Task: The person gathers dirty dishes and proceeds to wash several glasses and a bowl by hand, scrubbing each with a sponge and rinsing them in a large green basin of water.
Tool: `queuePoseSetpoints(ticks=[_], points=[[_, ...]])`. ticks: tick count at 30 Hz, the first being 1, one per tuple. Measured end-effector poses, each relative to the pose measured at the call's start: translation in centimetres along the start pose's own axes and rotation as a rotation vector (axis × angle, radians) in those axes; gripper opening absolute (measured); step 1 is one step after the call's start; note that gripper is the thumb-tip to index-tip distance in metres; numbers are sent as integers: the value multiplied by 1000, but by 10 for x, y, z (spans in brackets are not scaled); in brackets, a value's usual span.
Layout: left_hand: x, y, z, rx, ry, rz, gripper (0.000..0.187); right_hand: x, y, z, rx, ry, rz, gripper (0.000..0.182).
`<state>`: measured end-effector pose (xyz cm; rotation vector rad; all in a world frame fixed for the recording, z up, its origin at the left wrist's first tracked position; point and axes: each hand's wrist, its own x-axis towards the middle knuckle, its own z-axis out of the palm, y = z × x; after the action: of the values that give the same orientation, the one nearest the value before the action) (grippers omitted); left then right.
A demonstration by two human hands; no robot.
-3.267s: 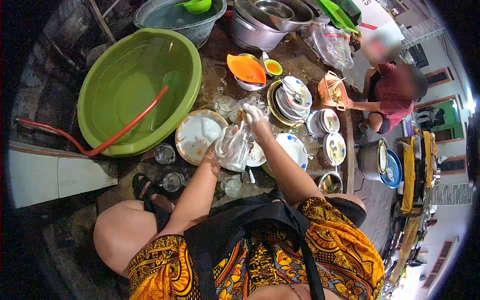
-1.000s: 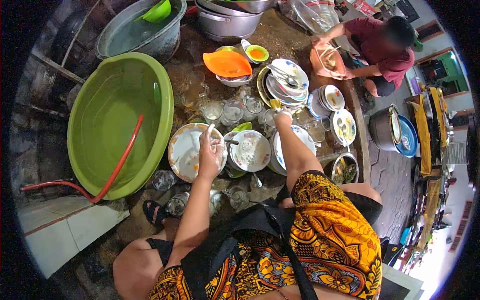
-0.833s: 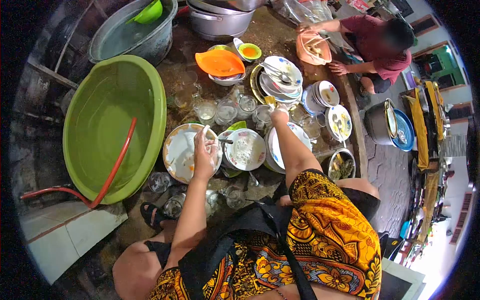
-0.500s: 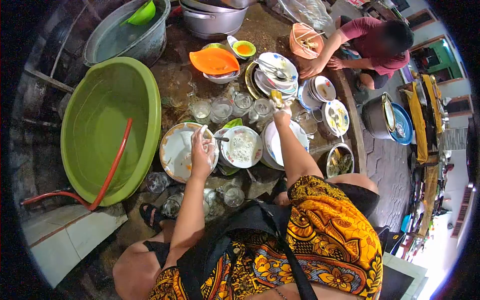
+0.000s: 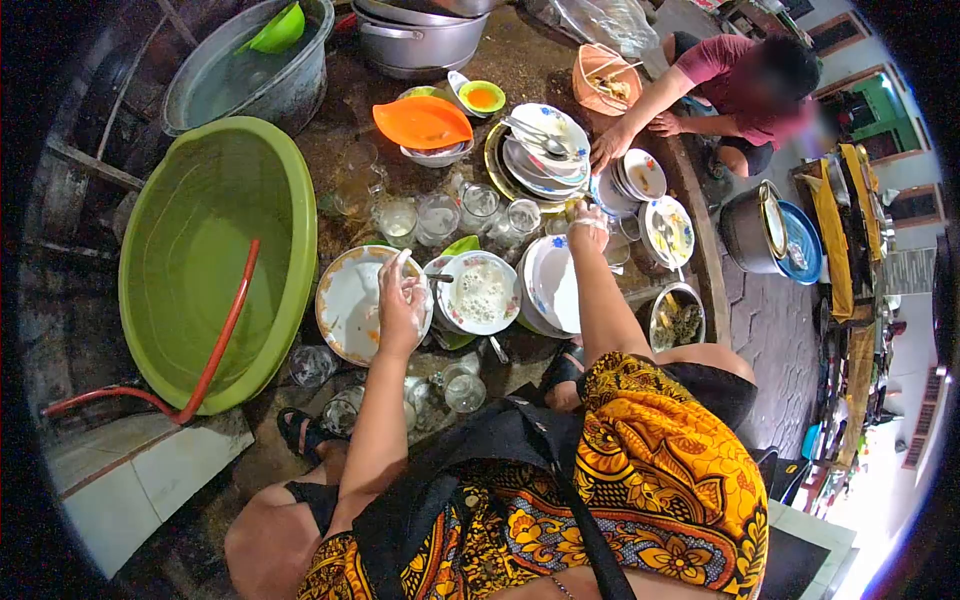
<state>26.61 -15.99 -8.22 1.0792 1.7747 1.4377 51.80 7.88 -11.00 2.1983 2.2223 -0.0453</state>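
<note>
My left hand (image 5: pixel 402 305), foamy at the fingertips, is over a wide gold-rimmed plate (image 5: pixel 345 315), its fingers curled round a spoon whose dark handle (image 5: pixel 440 278) sticks out to the right. Beside it stands a patterned bowl (image 5: pixel 480 292) with suds inside. My right hand (image 5: pixel 590 230) reaches forward with bent fingers, between stacked plates with spoons (image 5: pixel 545 150) and a pile of large white plates (image 5: pixel 552 285). What its fingers hold is too small to make out. Several glass mugs (image 5: pixel 438 218) stand left of it.
A green basin (image 5: pixel 215 270) of water with a red hose (image 5: pixel 228 335) is at left, a grey tub (image 5: pixel 250 75) behind. An orange leaf-shaped dish (image 5: pixel 423 122), metal pots (image 5: pixel 423 45) and a pink basket (image 5: pixel 605 80) stand further back. Another person (image 5: pixel 745 85) reaches in at upper right.
My right hand has moved right and slightly nearer; the yellow thing at its fingers is no longer visible. The other person's hand is nearer the plate stack. My left hand has hardly moved.
</note>
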Motion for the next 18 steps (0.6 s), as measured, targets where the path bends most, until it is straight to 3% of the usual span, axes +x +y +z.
queuePoseSetpoints(ticks=[1, 3, 7, 9, 11, 13, 14, 18], points=[[0, -1, 0, 6, 1, -10, 48, 8, 1, 6, 2, -1, 1, 35], [-1, -11, 2, -1, 11, -2, 47, 37, 12, 34, -162, -247, -94, 36], [0, -20, 5, 25, 34, 52, 46, 60, 29, 81, -142, -275, -148, 42], [0, -19, 5, 34, 31, 22, 47, 44, 20, 63, -208, -250, -267, 43], [-2, -10, 3, 23, -5, -69, 47, 49, 18, 66, -2, -415, 4, 42], [-3, -15, 3, 19, -4, -26, 46, 54, 16, 85, -81, -296, 8, 42], [-3, -15, 3, 22, 6, -25, 46, 42, 3, 62, -34, -260, 72, 38], [-1, -11, 6, 55, 11, -18, 45, 35, -12, 43, -51, -242, 95, 34]])
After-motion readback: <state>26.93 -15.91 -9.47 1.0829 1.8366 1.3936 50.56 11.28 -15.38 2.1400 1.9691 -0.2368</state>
